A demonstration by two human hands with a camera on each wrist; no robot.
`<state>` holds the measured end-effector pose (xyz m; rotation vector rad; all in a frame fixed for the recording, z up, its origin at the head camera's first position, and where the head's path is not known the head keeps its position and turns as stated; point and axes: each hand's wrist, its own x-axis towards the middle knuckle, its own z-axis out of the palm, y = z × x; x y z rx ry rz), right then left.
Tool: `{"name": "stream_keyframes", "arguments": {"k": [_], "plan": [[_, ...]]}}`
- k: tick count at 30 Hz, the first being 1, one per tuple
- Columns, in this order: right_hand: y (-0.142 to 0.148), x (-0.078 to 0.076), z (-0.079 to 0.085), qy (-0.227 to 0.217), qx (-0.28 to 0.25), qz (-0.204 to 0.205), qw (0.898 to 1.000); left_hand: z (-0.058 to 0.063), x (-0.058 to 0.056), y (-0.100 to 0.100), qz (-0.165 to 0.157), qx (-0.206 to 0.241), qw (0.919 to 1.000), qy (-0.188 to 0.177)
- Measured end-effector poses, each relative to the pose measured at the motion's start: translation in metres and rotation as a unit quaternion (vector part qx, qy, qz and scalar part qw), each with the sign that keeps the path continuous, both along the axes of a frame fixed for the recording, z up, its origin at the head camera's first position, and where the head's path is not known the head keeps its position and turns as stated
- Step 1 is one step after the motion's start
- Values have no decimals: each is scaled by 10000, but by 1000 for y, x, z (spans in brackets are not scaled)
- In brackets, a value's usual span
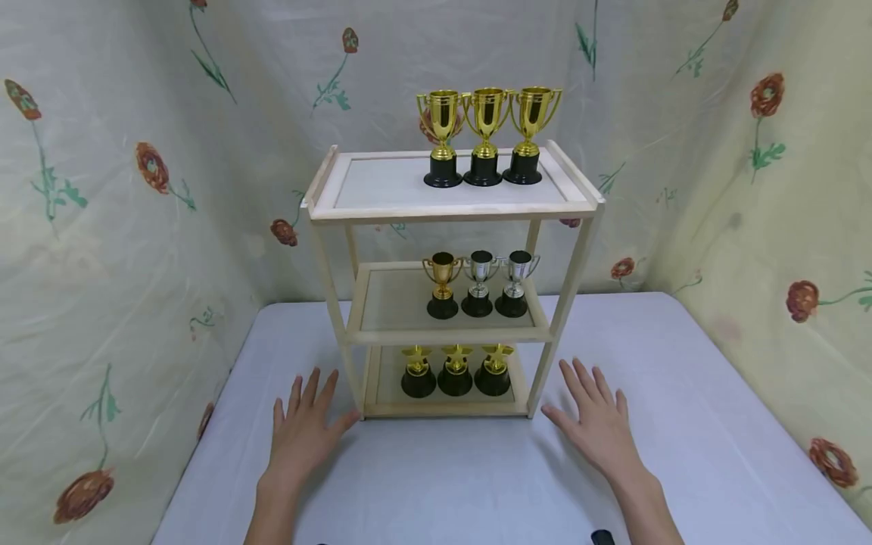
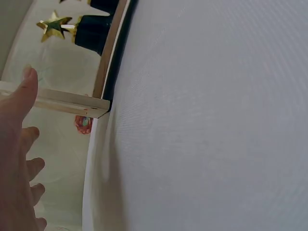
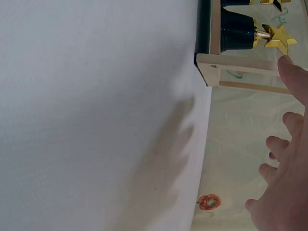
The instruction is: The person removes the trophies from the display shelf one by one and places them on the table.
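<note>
A three-tier wooden shelf (image 1: 450,336) stands between my hands. Three large gold trophy cups (image 1: 485,121) stand in a row on its top tier, right of the middle. On the middle tier are one small gold cup (image 1: 443,269) and two silver cups (image 1: 480,271). Three gold star trophies (image 1: 455,371) with black bases line the bottom tier, partly hidden by the tier above. My left hand (image 1: 303,431) is spread, fingers extended, beside the shelf's front left leg. My right hand (image 1: 598,424) is spread likewise near the front right leg. Both hold nothing.
A white cloth (image 1: 436,484) covers the table. Floral curtains (image 1: 136,288) hang behind and at both sides. A small black object (image 1: 602,537) lies at the near edge beside the right forearm. The left part of the shelf's top tier (image 1: 381,182) shows bare board.
</note>
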<state>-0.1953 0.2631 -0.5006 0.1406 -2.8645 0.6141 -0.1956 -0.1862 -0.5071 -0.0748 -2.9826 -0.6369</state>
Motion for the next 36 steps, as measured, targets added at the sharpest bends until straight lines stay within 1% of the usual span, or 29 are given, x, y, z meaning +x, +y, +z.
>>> {"name": "stream_keyframes", "arguments": {"k": [2,4,9,16,21,26,29,33,36], "plan": [[0,-1,0,-8,-22,22,10000,-1,-1,0,-31,60,10000,-28],[-1,-2,0,-4,-43,46,10000,-2,-3,0,-100,219,9997,-40],[-3,-4,2,5,-164,108,9998,-2,-8,0,-231,616,9978,82],[-5,-8,3,25,-313,174,9994,-1,-11,-1,-204,1089,9938,21],[-6,-11,2,110,-443,250,9986,-1,-11,0,-247,1301,9911,137],[-6,-10,2,155,-649,339,9972,0,-12,2,-242,1484,9882,301],[-6,-11,3,205,-768,407,9960,3,-13,4,-143,1650,9858,260],[-5,-13,3,256,-956,492,9939,6,-14,6,0,1848,9828,20],[-4,-14,3,329,-1077,574,9920,7,-15,9,20,1953,9807,-109]]}}
